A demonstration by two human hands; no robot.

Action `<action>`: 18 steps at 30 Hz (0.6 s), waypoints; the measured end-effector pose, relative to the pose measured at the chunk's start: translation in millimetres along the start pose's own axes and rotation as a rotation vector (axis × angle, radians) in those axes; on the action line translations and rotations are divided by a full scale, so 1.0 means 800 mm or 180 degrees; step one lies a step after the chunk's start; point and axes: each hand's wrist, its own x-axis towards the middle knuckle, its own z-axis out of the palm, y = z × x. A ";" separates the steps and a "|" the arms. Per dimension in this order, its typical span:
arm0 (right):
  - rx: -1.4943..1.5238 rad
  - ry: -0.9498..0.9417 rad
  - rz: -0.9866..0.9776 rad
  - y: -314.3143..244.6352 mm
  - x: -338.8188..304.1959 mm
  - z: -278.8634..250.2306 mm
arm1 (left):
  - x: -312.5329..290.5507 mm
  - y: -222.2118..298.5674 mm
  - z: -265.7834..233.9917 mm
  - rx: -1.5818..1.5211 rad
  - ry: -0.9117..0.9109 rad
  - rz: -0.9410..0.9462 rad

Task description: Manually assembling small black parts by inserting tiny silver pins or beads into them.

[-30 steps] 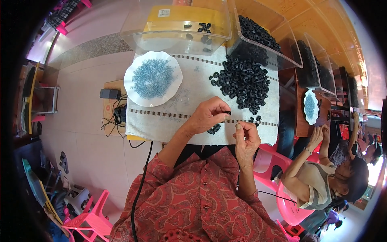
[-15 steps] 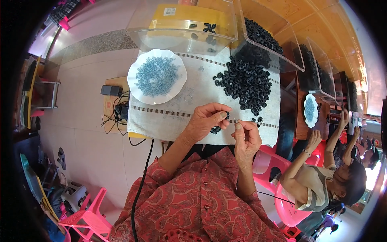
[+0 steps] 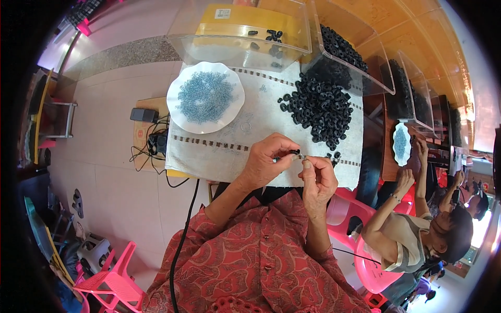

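Above the near edge of the cloth-covered table, my left hand [image 3: 267, 160] pinches a small black ring-like part [image 3: 295, 152] between thumb and fingertips. Close against it, my right hand [image 3: 318, 180] is closed in a pinch on a tiny pale piece [image 3: 301, 156], too small to make out clearly. To the left, a white wavy-rimmed plate [image 3: 238, 107] holds many small clear bluish pieces [image 3: 206, 97]. A heap of small black parts [image 3: 319, 112] lies beyond my hands to the right. A few more black parts [image 3: 334, 155] sit near my right hand.
Clear plastic bins stand along the far side, one with a yellow sheet [image 3: 235, 23], another full of black parts [image 3: 342, 47]. A black cable [image 3: 183, 235] hangs left of me. At right, a co-worker [image 3: 412, 229] sits by a second plate [image 3: 401, 143]. A pink chair [image 3: 112, 276] stands lower left.
My left thumb and fingers have tilted the black part, and the two hands' fingertips have come together so that the black part and the pale piece are nearly touching.
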 end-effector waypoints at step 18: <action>0.0075 -0.0458 0.0402 -0.001 -0.013 0.006 | -0.012 0.019 -0.028 0.0639 -0.0575 0.0239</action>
